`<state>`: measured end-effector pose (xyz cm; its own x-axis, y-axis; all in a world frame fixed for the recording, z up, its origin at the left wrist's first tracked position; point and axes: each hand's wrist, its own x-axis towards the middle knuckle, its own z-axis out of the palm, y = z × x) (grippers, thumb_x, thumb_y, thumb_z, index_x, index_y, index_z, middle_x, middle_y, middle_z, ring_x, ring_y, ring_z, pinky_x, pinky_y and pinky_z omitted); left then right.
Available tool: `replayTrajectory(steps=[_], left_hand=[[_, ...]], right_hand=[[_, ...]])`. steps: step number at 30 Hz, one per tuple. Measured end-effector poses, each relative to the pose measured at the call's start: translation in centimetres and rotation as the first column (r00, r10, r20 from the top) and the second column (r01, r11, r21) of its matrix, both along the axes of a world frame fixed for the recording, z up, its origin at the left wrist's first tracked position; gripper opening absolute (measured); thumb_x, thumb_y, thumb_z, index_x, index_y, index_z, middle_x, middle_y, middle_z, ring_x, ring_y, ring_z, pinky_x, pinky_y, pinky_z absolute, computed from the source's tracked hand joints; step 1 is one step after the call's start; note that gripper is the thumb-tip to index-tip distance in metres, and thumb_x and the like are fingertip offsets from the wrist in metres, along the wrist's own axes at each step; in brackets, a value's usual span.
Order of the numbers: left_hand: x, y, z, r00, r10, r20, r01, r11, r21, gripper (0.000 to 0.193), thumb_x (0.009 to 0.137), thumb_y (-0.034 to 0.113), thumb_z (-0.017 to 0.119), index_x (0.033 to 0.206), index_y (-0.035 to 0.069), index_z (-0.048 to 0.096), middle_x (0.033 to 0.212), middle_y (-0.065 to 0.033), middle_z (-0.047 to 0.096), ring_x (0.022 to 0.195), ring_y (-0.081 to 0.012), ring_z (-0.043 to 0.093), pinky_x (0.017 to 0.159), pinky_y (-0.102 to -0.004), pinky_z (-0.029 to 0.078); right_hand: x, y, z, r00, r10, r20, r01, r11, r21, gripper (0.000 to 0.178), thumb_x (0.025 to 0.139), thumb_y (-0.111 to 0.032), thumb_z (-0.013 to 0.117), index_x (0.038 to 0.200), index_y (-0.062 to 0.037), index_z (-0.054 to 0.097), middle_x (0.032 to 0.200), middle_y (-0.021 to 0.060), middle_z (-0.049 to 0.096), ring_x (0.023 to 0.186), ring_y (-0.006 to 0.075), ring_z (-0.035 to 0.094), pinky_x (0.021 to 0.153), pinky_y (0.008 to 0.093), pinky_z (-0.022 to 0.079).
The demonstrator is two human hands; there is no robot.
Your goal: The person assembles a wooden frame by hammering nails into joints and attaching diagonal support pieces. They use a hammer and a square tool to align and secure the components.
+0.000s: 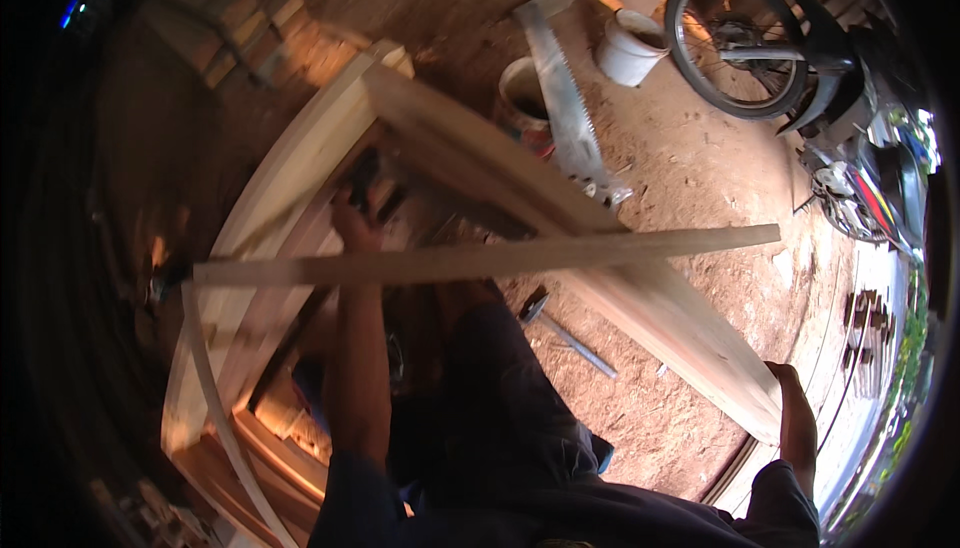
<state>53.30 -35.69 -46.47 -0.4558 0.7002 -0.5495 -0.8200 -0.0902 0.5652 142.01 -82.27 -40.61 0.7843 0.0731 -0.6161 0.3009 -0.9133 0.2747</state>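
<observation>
Two thick pale planks meet in a corner at the top of a wooden frame. My right hand (pixel 792 408) is closed on the near right end of the diagonal plank (pixel 660 308). My left hand (pixel 358 223) is inside the frame, beside the left plank (pixel 290 163), closed around something dark and blurred whose kind I cannot make out. A narrow wooden slat (pixel 450 258) crosses the frame, passing over my left forearm and the diagonal plank. A hammer (pixel 565 333) lies on the dirt floor under the diagonal plank, between the frame and my legs.
Beyond the diagonal plank are a large handsaw (pixel 565 98), a dark-mouthed bucket (pixel 522 88) and a white bucket (pixel 632 48). A motorcycle (pixel 800 58) stands at the far right. Stacked timber (pixel 220 28) is at the far left. A thin strip (pixel 225 408) leans at the near left.
</observation>
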Motion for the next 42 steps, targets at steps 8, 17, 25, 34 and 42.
replayTrajectory(steps=[8,17,25,34,42], left_hand=[[-3.8,-11.2,-0.4,0.515,-0.623,-0.59,0.545,0.768,-0.335,0.047,0.095,0.05,0.063,0.115,0.008,0.069,0.103,-0.0177,0.072,0.098,-0.0245,0.071,0.085,-0.0378,0.055],[-9.5,-23.2,0.1,-0.567,-0.5,-0.654,0.367,0.557,-0.745,0.023,0.093,0.02,0.056,0.101,0.004,0.071,0.097,-0.022,0.071,0.097,-0.0393,0.069,0.086,-0.05,0.053],[-5.9,-23.6,-10.5,-0.734,-0.624,-0.268,0.167,0.217,-0.962,0.019,0.089,0.011,0.059,0.1,0.0,0.071,0.095,-0.0228,0.072,0.094,-0.0386,0.07,0.086,-0.05,0.055],[-5.2,-22.2,-16.0,-0.762,-0.648,0.021,-0.136,0.128,-0.982,0.021,0.092,0.015,0.058,0.104,0.004,0.072,0.1,-0.017,0.072,0.098,-0.0308,0.07,0.088,-0.0439,0.054],[-7.2,-22.6,-19.5,-0.879,-0.468,0.094,-0.239,0.262,-0.935,0.02,0.092,0.017,0.058,0.102,0.007,0.073,0.099,-0.0131,0.073,0.097,-0.027,0.07,0.085,-0.0419,0.054]], right_hand=[[-0.1,1.7,0.6,0.989,0.11,0.103,-0.113,0.993,0.021,0.063,0.078,-0.063,0.07,0.119,-0.0147,0.075,0.12,0.0058,0.073,0.113,0.0185,0.065,0.098,0.0314,0.048],[-0.5,2.5,0.7,0.978,0.157,0.14,-0.161,0.987,0.013,0.064,0.076,-0.064,0.072,0.116,-0.014,0.075,0.117,0.0059,0.074,0.11,0.0185,0.066,0.096,0.032,0.049],[-1.1,2.9,1.0,0.974,0.177,0.142,-0.18,0.984,0.004,0.064,0.074,-0.064,0.074,0.113,-0.0135,0.076,0.114,0.0061,0.074,0.108,0.0185,0.067,0.095,0.0325,0.05],[-1.9,2.0,1.5,0.977,0.173,0.121,-0.171,0.985,-0.029,0.065,0.072,-0.065,0.076,0.11,-0.0129,0.077,0.111,0.0062,0.075,0.106,0.0185,0.068,0.093,0.0331,0.051],[-3.4,2.3,0.9,0.985,0.135,0.11,-0.135,0.991,-0.009,0.065,0.07,-0.065,0.078,0.107,-0.0123,0.078,0.109,0.0064,0.076,0.104,0.0185,0.069,0.092,0.0336,0.051]])
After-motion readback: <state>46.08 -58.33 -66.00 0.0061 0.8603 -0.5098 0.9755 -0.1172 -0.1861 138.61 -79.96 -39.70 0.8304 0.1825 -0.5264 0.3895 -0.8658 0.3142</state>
